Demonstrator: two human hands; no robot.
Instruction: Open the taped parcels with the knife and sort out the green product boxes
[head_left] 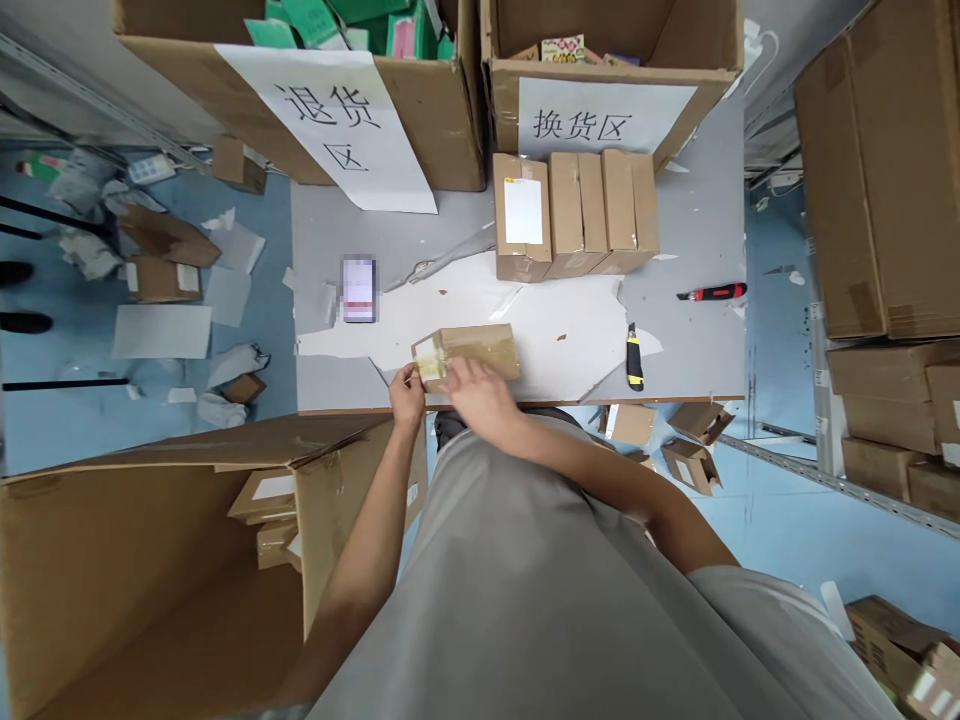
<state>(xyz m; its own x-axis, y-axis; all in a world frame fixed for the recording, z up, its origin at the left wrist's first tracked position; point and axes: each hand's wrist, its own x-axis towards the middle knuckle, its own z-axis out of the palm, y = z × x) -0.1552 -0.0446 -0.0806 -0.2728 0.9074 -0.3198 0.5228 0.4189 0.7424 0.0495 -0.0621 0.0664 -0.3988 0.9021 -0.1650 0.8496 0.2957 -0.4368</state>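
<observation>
Now, left fingers (406, 379) pinching one carton (487, 343), right fingers (468, 372) loose atop, three boxes (568, 215) abreast, two cutters (634, 362)

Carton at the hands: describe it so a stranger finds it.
The grey table has a white area. The carton lies there, right hand on it, left hand at its left end. Unlike the three boxes lined up beyond, it lies alone.

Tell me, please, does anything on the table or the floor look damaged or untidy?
Yes. The white patch on the grey tabletop has ragged edges, as if torn. On the floor at the left, paper sheets and small boxes lie scattered, which looks untidy.
</observation>
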